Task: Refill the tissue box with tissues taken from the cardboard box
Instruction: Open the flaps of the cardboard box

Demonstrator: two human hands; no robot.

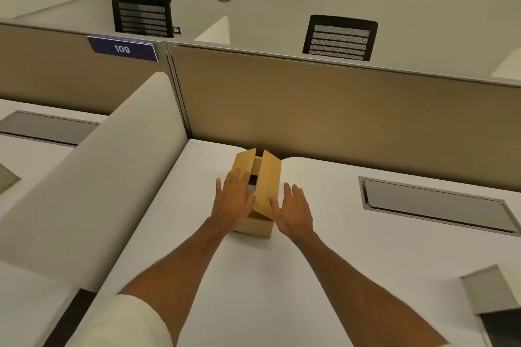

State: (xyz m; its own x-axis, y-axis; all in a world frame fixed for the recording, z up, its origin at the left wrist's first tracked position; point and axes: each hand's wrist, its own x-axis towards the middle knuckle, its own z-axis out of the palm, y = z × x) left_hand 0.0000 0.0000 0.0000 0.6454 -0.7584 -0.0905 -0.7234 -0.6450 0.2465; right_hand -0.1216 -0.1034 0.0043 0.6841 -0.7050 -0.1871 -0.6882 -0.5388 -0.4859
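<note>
The cardboard box stands on the white desk, just in front of the tan partition, with both forearms reaching straight out to it. Its two long top flaps are raised and lean apart, leaving a narrow dark gap between them through which something pale shows (too small to tell whether it is a tissue pack).

The left hand lies flat and fully spread against the box's left flap, fingers extended, gripping nothing. The right hand is likewise open and flat, its fingers resting on the outer face of the right flap near the near corner of the box, closed on nothing.

The step in hand looks like opening the box to reach the tissues. To do it well, both flaps should be pressed outward and down together, so the box does not slide or tip toward the partition. Keeping the palms low on the flaps near their hinges should crease them enough that they stay open. One hand could then steady the box's side while the other reaches in.

No tissue box is in view anywhere around the cardboard box.
</note>
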